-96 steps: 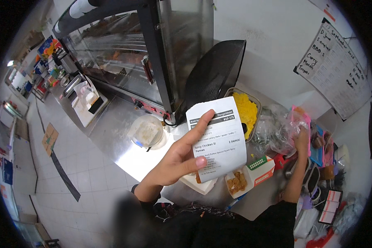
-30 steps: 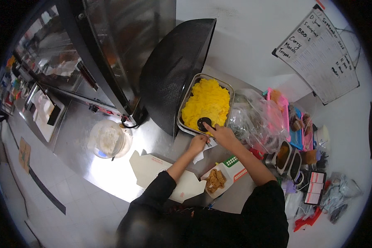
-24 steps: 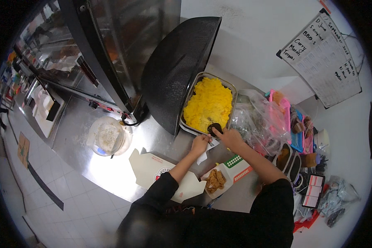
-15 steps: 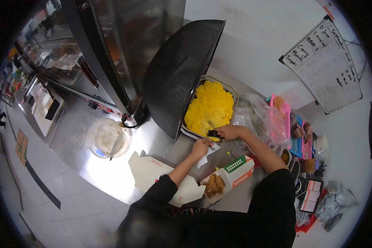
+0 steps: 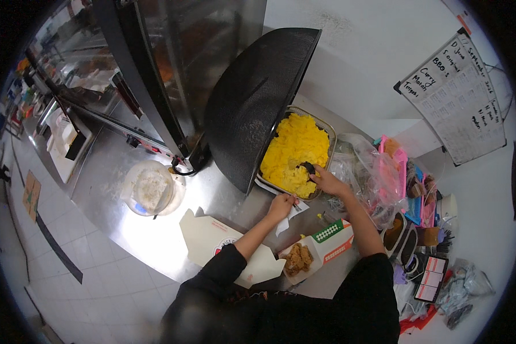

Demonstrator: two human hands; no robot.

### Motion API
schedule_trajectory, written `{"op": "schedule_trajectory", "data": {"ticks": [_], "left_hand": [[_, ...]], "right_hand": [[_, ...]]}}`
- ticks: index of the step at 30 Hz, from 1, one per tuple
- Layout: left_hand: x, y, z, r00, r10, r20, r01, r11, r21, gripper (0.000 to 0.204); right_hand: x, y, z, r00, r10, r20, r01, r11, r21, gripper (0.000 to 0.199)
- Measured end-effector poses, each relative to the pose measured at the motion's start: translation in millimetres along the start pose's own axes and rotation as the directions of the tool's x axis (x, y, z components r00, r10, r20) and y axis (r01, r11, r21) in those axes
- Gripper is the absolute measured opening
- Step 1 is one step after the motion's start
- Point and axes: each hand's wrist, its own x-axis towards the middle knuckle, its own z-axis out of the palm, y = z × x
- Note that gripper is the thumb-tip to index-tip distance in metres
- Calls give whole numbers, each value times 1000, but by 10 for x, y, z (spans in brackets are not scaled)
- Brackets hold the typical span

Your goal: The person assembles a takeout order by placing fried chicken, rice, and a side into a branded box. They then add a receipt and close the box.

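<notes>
A metal tray [image 5: 331, 137] holds a heap of yellow food [image 5: 295, 140] that looks like rice. My right hand [image 5: 329, 182] is closed on a black scoop [image 5: 308, 167], its end in the food near the tray's right side. By the tray's near edge, the fingers of my left hand [image 5: 280, 207] pinch a white paper piece [image 5: 292, 217]; its exact form is partly hidden. Below the hands stands an open takeaway box [image 5: 335, 241] with fried chicken [image 5: 298, 259] in it. A larger white carton [image 5: 203, 229], opened flat, lies under my left forearm.
A black domed cover [image 5: 252, 109] leans against the tray's left side. Beyond it rises a glass display cabinet [image 5: 149, 74]. A clear round tub [image 5: 149, 189] sits on the steel counter [image 5: 106, 166]. Plastic bags [image 5: 361, 172], pink and blue baskets [image 5: 395, 166] and sauce containers [image 5: 395, 235] crowd the right.
My right hand has moved farther over the tray with the scoop, and the food's near part is more broken up. My left hand stays at the tray's near edge.
</notes>
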Motion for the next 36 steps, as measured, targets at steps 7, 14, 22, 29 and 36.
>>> {"op": "schedule_trajectory", "data": {"ticks": [7,14,22,29,36], "left_hand": [[37,-36,-52,1000,-13,-4,13,1000,20,33],[45,-87,-31,999,27,45,-30,997,65,32],[-404,169,-450,925,250,284,-260,966,-3,17],[-2173,656,-2354,702,181,689,-129,984,-126,22],[-1733,589,-2090,949,76,307,-247,783,570,24]], "right_hand": [[-308,-491,179,986,-95,134,162,688,-708,49],[86,-41,-143,905,-121,407,275,897,-345,54],[58,-203,-190,811,344,473,-489,842,227,33],[-660,-148,68,981,131,144,-189,454,871,14],[-1648,-930,620,975,-37,221,-215,123,969,15]]}}
